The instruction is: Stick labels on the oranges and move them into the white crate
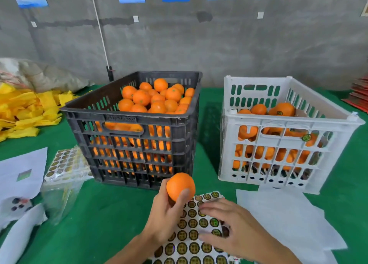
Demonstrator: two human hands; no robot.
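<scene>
On the far left of the bench (111, 214), yellow foam nets (25, 112) are lying in a heap, with white papers (22, 170) and a bagged stack of spare label sheets (65, 162) nearer. They are sitting close to the working area, and a careless elbow could sweep them into it.

Next to the right, the black crate (131, 130) is holding the unlabelled oranges (153, 96), piled above its rim. Reaching in roughly could be sending one rolling off the heap and onto the bench.

Just in front of it, the left hand (165, 214) is holding one orange (180, 186) up above the label sheet (195, 241), its fingers (184, 196) curled round the fruit's lower half. No label is showing on the visible side. The grip looks light; pressing a sticker on hard could be pushing the orange out of the hand.

The right hand (229, 226) is lying low over the sheet, its fingers (207, 208) blurred; they seem to be reaching for a label near the far edge, but I cannot tell whether they are pinching one. The likely faults here: a label tearing or folding on itself as it is lifted, two coming up together, or the loose sheet lifting with it, since nothing is pinning it down.

On the far right, the white crate (284, 148) is standing partly filled, with labelled oranges (282, 109) inside and well below the rim. Dropping fruit in from height could be bruising it or scuffing labels loose. More white paper (278, 214) is lying in front of this crate.
</scene>
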